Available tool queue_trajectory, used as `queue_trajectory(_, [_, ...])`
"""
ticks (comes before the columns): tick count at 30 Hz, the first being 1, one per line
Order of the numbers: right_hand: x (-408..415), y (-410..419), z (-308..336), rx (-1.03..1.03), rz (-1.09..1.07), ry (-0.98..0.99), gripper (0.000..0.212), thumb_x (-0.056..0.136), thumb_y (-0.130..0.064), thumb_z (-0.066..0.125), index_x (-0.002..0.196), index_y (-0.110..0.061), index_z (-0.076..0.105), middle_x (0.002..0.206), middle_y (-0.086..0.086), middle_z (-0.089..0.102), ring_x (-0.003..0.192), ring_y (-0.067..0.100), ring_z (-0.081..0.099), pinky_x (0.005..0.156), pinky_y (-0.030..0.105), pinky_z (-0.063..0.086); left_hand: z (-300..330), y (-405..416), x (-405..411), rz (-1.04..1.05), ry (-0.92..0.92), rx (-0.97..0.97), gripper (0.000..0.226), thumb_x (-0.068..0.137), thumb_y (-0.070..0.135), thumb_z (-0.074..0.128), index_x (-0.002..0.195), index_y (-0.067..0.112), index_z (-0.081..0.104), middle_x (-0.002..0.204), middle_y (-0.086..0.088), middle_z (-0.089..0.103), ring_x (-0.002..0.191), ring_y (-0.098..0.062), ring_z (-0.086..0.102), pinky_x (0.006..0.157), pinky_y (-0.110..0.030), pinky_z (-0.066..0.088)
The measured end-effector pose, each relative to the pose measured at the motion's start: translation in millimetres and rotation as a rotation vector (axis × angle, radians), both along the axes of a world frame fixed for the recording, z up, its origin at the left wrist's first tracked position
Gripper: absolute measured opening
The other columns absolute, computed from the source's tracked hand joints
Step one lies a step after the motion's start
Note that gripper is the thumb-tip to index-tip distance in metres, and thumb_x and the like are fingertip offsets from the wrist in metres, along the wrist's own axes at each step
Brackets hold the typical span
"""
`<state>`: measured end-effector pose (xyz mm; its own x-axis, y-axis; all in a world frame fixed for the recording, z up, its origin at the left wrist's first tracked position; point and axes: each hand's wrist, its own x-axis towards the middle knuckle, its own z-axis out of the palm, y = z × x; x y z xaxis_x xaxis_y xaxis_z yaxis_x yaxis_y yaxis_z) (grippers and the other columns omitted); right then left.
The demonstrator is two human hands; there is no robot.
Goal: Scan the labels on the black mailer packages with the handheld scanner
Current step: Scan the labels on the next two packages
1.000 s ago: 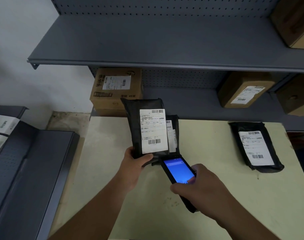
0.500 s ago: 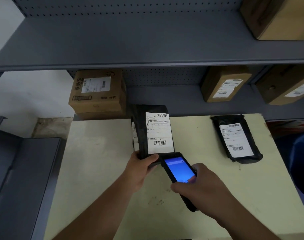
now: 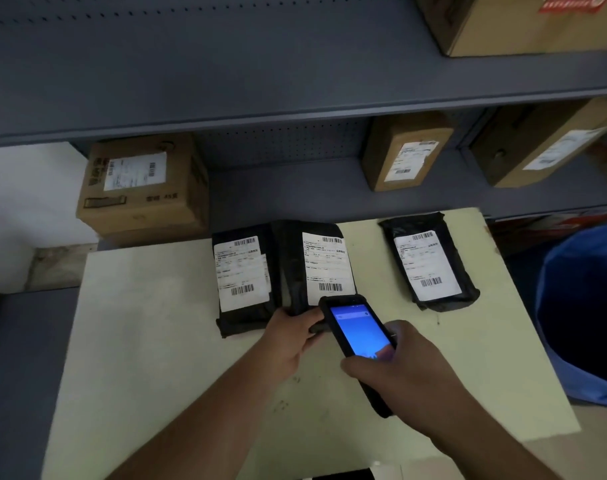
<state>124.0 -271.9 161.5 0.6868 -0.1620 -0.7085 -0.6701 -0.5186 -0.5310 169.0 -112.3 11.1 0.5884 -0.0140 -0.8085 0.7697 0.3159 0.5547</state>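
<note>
Three black mailer packages with white labels are on the pale table (image 3: pixel 149 341). My left hand (image 3: pixel 290 337) grips the near end of the middle mailer (image 3: pixel 295 258), its label facing up. Just left of it lies another mailer (image 3: pixel 243 271), flat on the table. A third mailer (image 3: pixel 430 261) lies apart at the right. My right hand (image 3: pixel 406 379) holds the black handheld scanner (image 3: pixel 359 332), its blue screen lit and its top end over the middle mailer's lower barcode.
Grey metal shelves (image 3: pixel 260 98) stand behind the table, holding cardboard boxes (image 3: pixel 142 185) with labels. A blue bin (image 3: pixel 582 313) stands to the right of the table. A grey surface (image 3: pixel 21 375) lies to the left.
The held mailer has gone from upright to lying low over the table, uncovering the mailer to its left. The view has shifted left to right; the scanner stays at the label's lower edge.
</note>
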Motion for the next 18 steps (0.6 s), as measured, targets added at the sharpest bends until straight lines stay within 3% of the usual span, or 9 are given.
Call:
queue_trajectory(2, [0,-10,-3,0.009,-0.023,-0.005,0.036,0.072,-0.029,0.081,0.098,-0.019,0.059,0.061,-0.010,0.059,0.039,0.007,0.050,0.048,0.025,0.047,-6,-10,3,-0.011,0.021,0.017,0.022,0.091,0.008,0.075,0.113,0.007,0.076,0.108,-0.011,0.082,0.087,-0.016,0.078,0.087,-0.034,0.064])
queue_trajectory(5, [0,-24,-6,0.014,-0.040,-0.007,0.035,0.073,-0.029,0.081,0.098,-0.020,0.058,0.058,-0.008,0.061,0.036,0.007,0.050,0.043,0.021,0.044,-18,-20,5,-0.031,0.069,0.057,0.027,0.089,0.008,0.078,0.114,0.003,0.075,0.111,-0.013,0.081,0.104,-0.025,0.077,0.098,-0.043,0.061])
queue_trajectory(9, [1,-42,-10,0.023,-0.065,0.004,0.040,0.072,-0.030,0.081,0.104,-0.022,0.058,0.062,-0.007,0.064,0.038,0.007,0.052,0.045,0.022,0.046,-30,-35,11,-0.051,0.096,0.127,0.029,0.087,0.006,0.078,0.115,0.001,0.074,0.113,-0.016,0.080,0.110,-0.029,0.075,0.100,-0.045,0.059])
queue_trajectory(12, [2,-55,-14,0.028,-0.075,0.012,0.046,0.071,-0.032,0.082,0.110,-0.023,0.058,0.062,-0.008,0.066,0.039,0.005,0.054,0.050,0.026,0.049,-31,-49,17,-0.062,0.093,0.139,0.023,0.088,0.006,0.077,0.111,0.003,0.075,0.110,-0.014,0.080,0.100,-0.023,0.076,0.100,-0.042,0.060])
queue_trajectory(18, [4,-75,-20,0.025,-0.100,0.034,0.051,0.066,-0.040,0.081,0.109,-0.027,0.058,0.083,-0.003,0.072,0.052,0.010,0.061,0.060,0.033,0.056,-38,-75,28,-0.158,0.104,0.219,0.027,0.084,0.013,0.079,0.110,0.007,0.076,0.110,-0.012,0.079,0.086,-0.018,0.073,0.091,-0.037,0.063])
